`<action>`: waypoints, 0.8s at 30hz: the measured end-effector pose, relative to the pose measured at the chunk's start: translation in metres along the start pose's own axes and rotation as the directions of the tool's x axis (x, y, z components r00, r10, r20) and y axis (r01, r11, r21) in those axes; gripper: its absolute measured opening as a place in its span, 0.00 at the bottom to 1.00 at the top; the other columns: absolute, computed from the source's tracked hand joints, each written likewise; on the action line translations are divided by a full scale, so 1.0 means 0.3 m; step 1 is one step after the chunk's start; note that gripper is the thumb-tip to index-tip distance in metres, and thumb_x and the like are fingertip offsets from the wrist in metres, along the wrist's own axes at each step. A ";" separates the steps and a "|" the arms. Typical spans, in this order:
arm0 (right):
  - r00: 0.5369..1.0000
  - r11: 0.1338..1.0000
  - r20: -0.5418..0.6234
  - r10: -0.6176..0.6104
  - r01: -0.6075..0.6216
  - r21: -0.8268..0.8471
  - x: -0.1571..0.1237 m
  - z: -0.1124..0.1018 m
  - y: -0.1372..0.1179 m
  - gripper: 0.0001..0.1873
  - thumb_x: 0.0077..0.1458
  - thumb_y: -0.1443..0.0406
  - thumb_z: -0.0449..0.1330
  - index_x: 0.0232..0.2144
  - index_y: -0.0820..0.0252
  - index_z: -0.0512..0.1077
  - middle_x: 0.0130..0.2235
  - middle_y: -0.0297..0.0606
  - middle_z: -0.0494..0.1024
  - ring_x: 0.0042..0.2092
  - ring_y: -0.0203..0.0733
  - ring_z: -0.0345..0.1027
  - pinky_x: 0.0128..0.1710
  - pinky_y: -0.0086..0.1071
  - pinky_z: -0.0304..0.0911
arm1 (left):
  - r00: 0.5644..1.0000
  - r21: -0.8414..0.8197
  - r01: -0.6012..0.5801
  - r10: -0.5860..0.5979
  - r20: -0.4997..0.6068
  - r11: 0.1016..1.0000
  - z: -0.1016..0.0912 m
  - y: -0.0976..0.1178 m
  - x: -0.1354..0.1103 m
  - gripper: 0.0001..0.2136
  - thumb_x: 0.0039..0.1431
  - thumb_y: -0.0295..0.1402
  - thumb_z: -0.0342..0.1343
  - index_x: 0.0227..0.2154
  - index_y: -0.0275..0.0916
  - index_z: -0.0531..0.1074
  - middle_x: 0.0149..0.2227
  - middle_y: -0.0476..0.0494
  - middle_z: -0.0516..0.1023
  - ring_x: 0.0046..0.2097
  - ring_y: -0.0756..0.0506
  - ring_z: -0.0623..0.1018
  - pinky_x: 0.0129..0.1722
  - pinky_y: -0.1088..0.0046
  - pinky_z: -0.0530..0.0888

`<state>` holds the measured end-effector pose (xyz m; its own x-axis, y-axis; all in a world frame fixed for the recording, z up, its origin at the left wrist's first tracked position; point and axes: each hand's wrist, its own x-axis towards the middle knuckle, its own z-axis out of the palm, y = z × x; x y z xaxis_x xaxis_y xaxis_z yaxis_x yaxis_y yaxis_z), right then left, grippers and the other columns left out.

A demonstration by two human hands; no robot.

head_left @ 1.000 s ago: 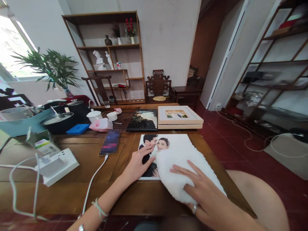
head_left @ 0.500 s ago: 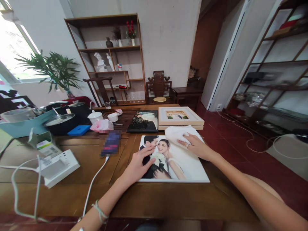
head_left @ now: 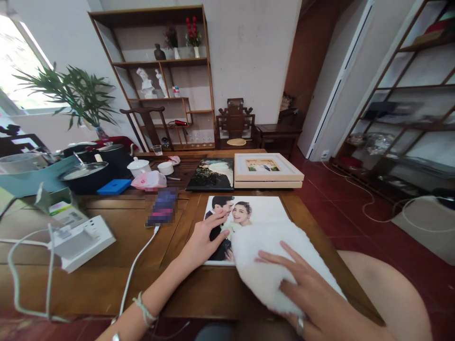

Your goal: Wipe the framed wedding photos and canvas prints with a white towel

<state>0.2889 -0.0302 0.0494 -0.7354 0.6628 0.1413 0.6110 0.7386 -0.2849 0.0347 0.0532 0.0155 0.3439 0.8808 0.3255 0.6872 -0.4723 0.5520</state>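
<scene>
Right hand (head_left: 302, 284): two fingers spread on the white cloth (head_left: 258, 258); from here I can't tell if others pinch it.
Cloth: over the photo's (head_left: 242, 219) near right part.
Left hand (head_left: 203, 239): fingers spread, resting on the photo's left side.
Photo: flat on the worktop (head_left: 199, 296).
Frames (head_left: 266, 179): beyond the photo, beside a black picture (head_left: 206, 179).
</scene>
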 end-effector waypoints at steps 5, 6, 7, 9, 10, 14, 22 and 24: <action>0.999 0.999 0.007 0.032 -0.033 0.024 0.020 -0.009 0.022 0.13 0.52 0.66 0.54 0.41 0.58 0.72 0.58 0.42 0.63 0.61 0.55 0.47 0.58 0.53 0.50 | 0.999 0.016 -0.035 0.035 -0.009 0.999 -0.005 0.007 -0.001 0.19 0.57 0.35 0.52 0.50 0.34 0.69 0.55 0.40 0.69 0.58 0.43 0.66 0.59 0.61 0.61; 0.998 0.998 -0.020 0.067 -0.066 0.022 0.041 -0.010 0.046 0.13 0.56 0.64 0.52 0.41 0.58 0.71 0.57 0.43 0.65 0.61 0.55 0.49 0.57 0.52 0.51 | 0.999 0.018 -0.038 0.039 -0.009 0.999 -0.007 0.008 -0.001 0.18 0.57 0.35 0.52 0.50 0.35 0.69 0.55 0.41 0.69 0.58 0.43 0.66 0.59 0.61 0.61; 0.994 0.995 -0.052 0.100 -0.099 0.018 0.066 -0.011 0.074 0.14 0.58 0.62 0.50 0.41 0.58 0.72 0.55 0.43 0.67 0.60 0.55 0.51 0.56 0.51 0.52 | 0.999 0.019 -0.042 0.042 -0.009 0.999 -0.008 0.009 -0.001 0.18 0.58 0.35 0.51 0.50 0.35 0.69 0.55 0.41 0.69 0.58 0.43 0.66 0.59 0.62 0.61; 0.983 0.990 -0.120 0.142 -0.142 0.004 0.126 -0.015 0.137 0.16 0.61 0.59 0.47 0.40 0.59 0.72 0.51 0.45 0.72 0.57 0.54 0.56 0.55 0.49 0.53 | 0.999 0.020 -0.045 0.045 -0.004 0.999 -0.009 0.009 -0.001 0.18 0.58 0.35 0.51 0.50 0.36 0.69 0.55 0.41 0.68 0.59 0.43 0.65 0.59 0.62 0.61; 0.976 0.988 -0.156 0.152 -0.155 -0.005 0.158 -0.017 0.169 0.17 0.61 0.59 0.46 0.41 0.59 0.71 0.49 0.45 0.73 0.56 0.53 0.59 0.54 0.49 0.54 | 0.999 0.021 -0.044 0.044 -0.001 0.999 -0.010 0.009 -0.002 0.18 0.58 0.35 0.51 0.50 0.36 0.69 0.55 0.41 0.68 0.59 0.43 0.65 0.59 0.61 0.61; 0.957 0.986 -0.249 0.151 -0.163 -0.031 0.277 -0.025 0.278 0.16 0.61 0.59 0.46 0.41 0.58 0.71 0.45 0.42 0.75 0.48 0.51 0.65 0.50 0.46 0.58 | 0.999 0.022 -0.040 0.040 -0.001 0.999 -0.006 0.005 -0.004 0.18 0.59 0.36 0.50 0.50 0.36 0.69 0.55 0.42 0.68 0.59 0.43 0.65 0.59 0.60 0.61; 0.969 0.990 -0.219 0.114 -0.130 -0.058 0.239 0.029 0.192 0.14 0.58 0.65 0.49 0.43 0.59 0.70 0.53 0.45 0.69 0.56 0.49 0.58 0.59 0.52 0.40 | 0.997 -0.008 -0.053 0.053 -0.053 0.999 0.011 -0.010 -0.001 0.16 0.61 0.30 0.44 0.50 0.38 0.69 0.54 0.44 0.71 0.57 0.46 0.67 0.59 0.62 0.62; 0.979 0.994 -0.181 0.088 -0.097 -0.042 0.177 0.039 0.114 0.12 0.56 0.67 0.50 0.39 0.59 0.71 0.56 0.46 0.66 0.59 0.46 0.53 0.61 0.50 0.37 | 0.996 0.000 -0.060 0.060 -0.062 0.998 0.011 -0.011 -0.002 0.17 0.61 0.28 0.45 0.51 0.39 0.68 0.54 0.44 0.71 0.57 0.45 0.67 0.58 0.60 0.62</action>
<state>0.2673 0.0289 0.0361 -0.6133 0.7366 0.2853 0.6914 0.6752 -0.2570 0.0344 0.0544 0.0109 0.3442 0.8472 0.4046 0.6653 -0.5242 0.5316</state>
